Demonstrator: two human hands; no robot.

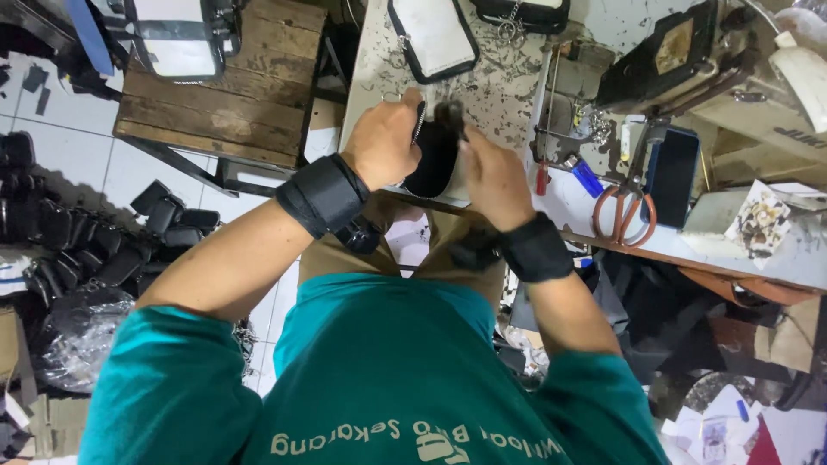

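Nearest us, over our teal cotton shirt [379, 362], both forearms reach forward, each wrapped in a black fabric wrist band. Our left hand [385, 142] and right hand [491, 176] close from either side around a small black pouch of soft, matte material [433, 159], held up off the edge of the worn, paint-flecked grey worktable [500, 86], seemingly so we can work its top edge with both thumbs; the left fingers clench its side by a thin zip line, the right fingers pinch its top. Right of the pouch, on the table, lie a blue plastic lighter [588, 179], orange-handled steel scissors [625, 211] and a dark flat phone [671, 175]. Beyond the pouch sits a flat white pouch with black piping [433, 36]. Left of the pouch, on the tiled floor, similar black pouches are heaped [103, 250] beside a rough wooden bench [233, 95].
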